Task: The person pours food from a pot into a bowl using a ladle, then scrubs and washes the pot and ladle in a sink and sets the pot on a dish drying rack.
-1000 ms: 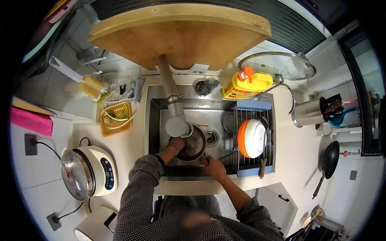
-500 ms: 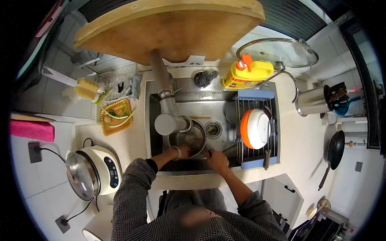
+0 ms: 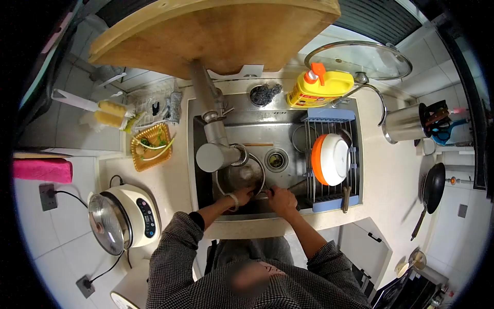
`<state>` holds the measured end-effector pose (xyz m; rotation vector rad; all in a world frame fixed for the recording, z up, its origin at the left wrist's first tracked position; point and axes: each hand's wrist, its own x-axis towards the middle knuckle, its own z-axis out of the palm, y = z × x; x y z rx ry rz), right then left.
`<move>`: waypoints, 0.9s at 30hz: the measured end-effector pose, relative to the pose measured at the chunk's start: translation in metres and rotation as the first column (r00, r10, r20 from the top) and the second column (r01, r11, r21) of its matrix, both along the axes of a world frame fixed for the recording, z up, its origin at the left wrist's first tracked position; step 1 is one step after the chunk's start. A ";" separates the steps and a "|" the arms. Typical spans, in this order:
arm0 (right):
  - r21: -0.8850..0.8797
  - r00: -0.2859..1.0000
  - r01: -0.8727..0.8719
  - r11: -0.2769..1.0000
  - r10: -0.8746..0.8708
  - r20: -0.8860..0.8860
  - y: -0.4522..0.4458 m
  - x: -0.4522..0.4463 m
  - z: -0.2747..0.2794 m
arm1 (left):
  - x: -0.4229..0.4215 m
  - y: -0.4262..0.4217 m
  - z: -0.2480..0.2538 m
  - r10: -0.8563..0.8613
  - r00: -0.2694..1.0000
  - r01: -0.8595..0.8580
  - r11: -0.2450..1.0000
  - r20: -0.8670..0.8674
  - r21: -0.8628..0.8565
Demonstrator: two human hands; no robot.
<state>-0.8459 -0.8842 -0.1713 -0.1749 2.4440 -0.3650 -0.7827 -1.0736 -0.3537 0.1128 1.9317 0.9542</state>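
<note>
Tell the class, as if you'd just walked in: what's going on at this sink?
A person stands at the sink, both hands at a round pan. The left hand reaches in at its near edge; what the fingers are doing there is hard to see. The right hand is closed around a dark handle beside the pan. The tap hangs over the pan's far side, and orange and white dishware sits in the rack at right.

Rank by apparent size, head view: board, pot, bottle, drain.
1. Board, by far.
2. Pot and bottle: look alike; the tap and left hand partly cover the pot, so unranked.
3. Drain.
</note>
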 end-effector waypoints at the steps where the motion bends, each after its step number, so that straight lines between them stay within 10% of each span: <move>1: 0.002 1.000 -0.003 1.000 0.003 0.000 0.002 -0.002 0.004 | -0.014 -0.009 0.044 -0.173 0.985 0.175 0.973 0.027 -0.153; 5: 0.014 0.998 0.009 1.000 -0.010 0.068 0.002 -0.002 -0.002 | -0.049 -0.050 0.158 -0.824 0.551 0.672 0.345 0.131 -0.655; 12: -0.103 0.997 -0.042 0.994 0.049 0.064 -0.003 0.001 -0.007 | -0.080 -0.033 0.054 -0.581 0.813 0.326 0.498 -0.031 -0.803; 17: -0.022 0.994 -0.098 0.995 0.099 0.050 -0.002 0.001 -0.022 | -0.086 0.019 0.023 0.078 0.923 -0.308 0.737 -0.376 -0.602; 21: -0.018 0.997 -0.045 0.999 0.046 0.066 -0.005 0.002 -0.016 | -0.080 0.018 0.060 -0.119 0.991 0.067 0.831 -0.059 -0.553; 27: 0.018 0.987 -0.083 0.996 0.080 0.141 -0.001 -0.002 0.003 | -0.067 -0.044 0.073 -0.357 0.933 0.259 0.763 -0.052 -0.592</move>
